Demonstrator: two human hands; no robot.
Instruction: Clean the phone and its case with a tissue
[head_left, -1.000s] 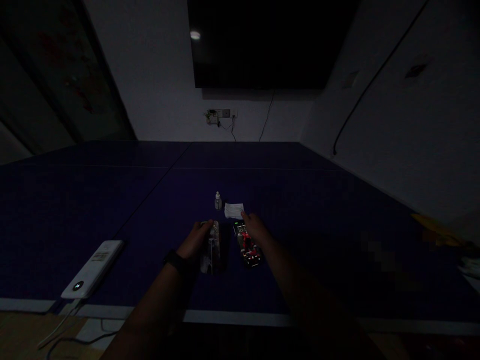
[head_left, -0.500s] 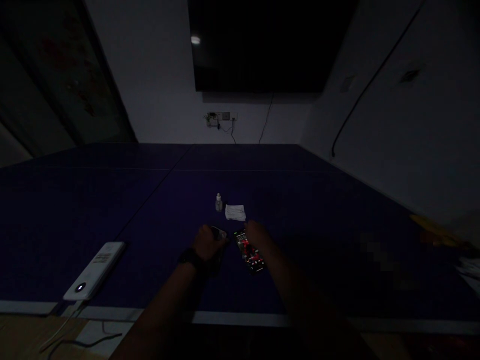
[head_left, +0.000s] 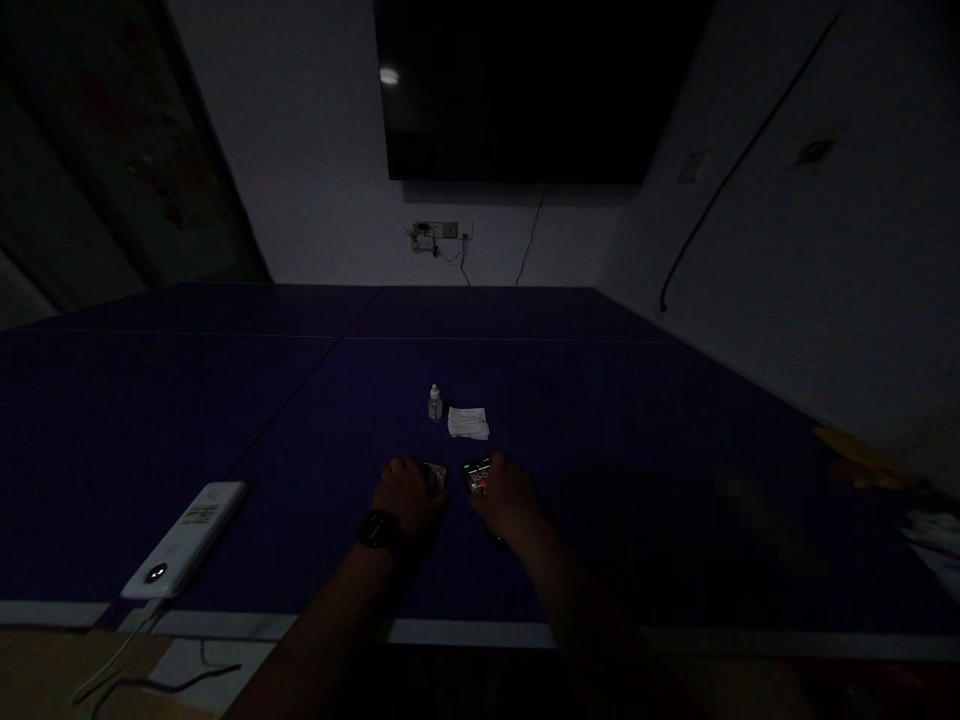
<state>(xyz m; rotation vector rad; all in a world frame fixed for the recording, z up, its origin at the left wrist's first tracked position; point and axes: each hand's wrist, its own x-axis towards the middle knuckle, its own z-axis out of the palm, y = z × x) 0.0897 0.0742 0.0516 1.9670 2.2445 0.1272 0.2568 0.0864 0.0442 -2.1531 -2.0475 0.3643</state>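
Note:
On the purple-blue tabletop, my left hand curls around a dark, phone-like object whose pale, rounded far end pokes out past the fingers. My right hand lies across a smartphone with a lit screen, thumb on one edge and fingers along the other. Most of that screen is under the hand. Just beyond the hands, a small clear bottle with a white cap stands upright. Beside it lies a folded white cloth or tissue.
A white power bank with a lit round display lies at left, a cable running from its near end over the table edge. A large dark TV hangs above wall sockets. The room is dim.
My right hand has spread from the phone's upper edge to across the phone, covering more of its screen. The left hand stays on its object, shifting slightly. The view moved a little.

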